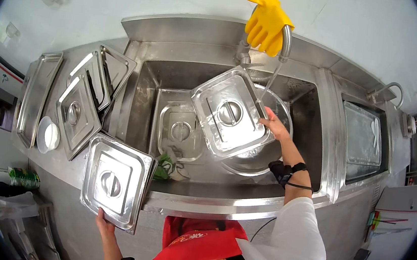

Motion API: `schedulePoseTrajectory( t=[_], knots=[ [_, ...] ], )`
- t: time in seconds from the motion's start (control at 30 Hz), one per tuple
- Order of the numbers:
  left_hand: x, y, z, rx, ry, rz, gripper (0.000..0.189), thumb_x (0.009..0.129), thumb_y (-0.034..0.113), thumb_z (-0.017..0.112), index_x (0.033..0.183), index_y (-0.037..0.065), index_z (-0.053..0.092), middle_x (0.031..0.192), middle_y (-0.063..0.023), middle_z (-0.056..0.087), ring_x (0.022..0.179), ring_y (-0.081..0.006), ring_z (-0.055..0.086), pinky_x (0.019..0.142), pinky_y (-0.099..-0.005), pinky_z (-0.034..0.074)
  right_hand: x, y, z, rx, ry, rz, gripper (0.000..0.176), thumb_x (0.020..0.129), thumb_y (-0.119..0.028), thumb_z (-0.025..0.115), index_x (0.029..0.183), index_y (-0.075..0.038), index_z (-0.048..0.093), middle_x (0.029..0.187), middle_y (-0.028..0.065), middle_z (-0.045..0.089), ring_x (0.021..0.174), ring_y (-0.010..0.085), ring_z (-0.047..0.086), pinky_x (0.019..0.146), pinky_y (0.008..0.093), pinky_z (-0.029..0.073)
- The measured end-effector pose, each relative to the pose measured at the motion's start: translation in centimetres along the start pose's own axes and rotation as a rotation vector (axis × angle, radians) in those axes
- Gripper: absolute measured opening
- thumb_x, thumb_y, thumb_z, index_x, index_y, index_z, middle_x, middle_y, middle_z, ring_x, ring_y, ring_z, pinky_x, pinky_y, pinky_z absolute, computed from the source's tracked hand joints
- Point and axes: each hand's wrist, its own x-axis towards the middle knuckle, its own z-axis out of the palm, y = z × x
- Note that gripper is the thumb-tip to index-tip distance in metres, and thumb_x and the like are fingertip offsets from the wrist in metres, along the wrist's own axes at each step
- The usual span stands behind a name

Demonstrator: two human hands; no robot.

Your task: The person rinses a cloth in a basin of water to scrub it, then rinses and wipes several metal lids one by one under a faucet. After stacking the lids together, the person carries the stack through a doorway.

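Note:
My right hand [275, 125] grips the right edge of a steel pan lid [241, 128] with a round recessed handle. The lid is tilted over the sink [283, 191], close beneath water running from the faucet [286, 41]. At the lower left, my left hand [105, 227] is closed on the bottom edge of another steel lid [130, 172], which lies on a stack overhanging the counter's front edge. Under the right-hand lid stands a large round metal basin [287, 119], partly hidden. A further lid [167, 115] rests in the left part of the sink near green leaves [165, 166].
Several lids [76, 136] and a long tray [39, 97] lie on the left counter beside a white bowl [46, 136]. A yellow rubber glove [267, 27] hangs on the faucet. On the right, a second sink [382, 173] holds a flat pan [362, 138].

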Motion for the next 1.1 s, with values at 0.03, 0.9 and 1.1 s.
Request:
schedulePoseTrajectory(
  t=[0.03, 0.9, 1.1],
  knots=[
    [-0.2, 0.1, 0.0, 0.007, -0.002, -0.007, 0.041, 0.084, 0.020, 0.052, 0.117, -0.003, 0.041, 0.116, -0.0134, 0.048, 0.106, -0.0271, 0.047, 0.091, -0.0414, 0.038, -0.1, -0.5, -0.6, -0.033, 0.010, 0.018, 0.056, 0.075, -0.002, 0.057, 0.127, -0.006, 0.037, 0.117, 0.0016, 0.048, 0.105, 0.0128, 0.044, 0.091, 0.0238, 0.032],
    [0.2, 0.5, 0.4, -0.017, -0.025, -0.124, 0.044, 0.088, 0.024, 0.046, 0.123, -0.002, 0.037, 0.123, -0.0132, 0.044, 0.111, -0.0271, 0.045, 0.092, -0.0414, 0.039, -8.3, -5.5, 8.9, -1.395, 0.387, -0.666, 0.062, 0.071, 0.000, 0.048, 0.122, -0.034, 0.042, 0.109, 0.0004, 0.053, 0.089, 0.0207, 0.055, 0.072, 0.0336, 0.047],
    [-0.1, 0.3, 0.3, 0.020, -0.055, -0.078, 0.044, 0.088, 0.025, 0.046, 0.122, -0.002, 0.038, 0.123, -0.0130, 0.044, 0.111, -0.0269, 0.045, 0.092, -0.0420, 0.038, -6.5, -1.8, 8.8, -1.620, 0.243, -0.633, 0.056, 0.076, -0.009, 0.049, 0.124, -0.036, 0.038, 0.120, 0.0003, 0.045, 0.107, 0.0203, 0.044, 0.088, 0.0352, 0.036]
  ],
)
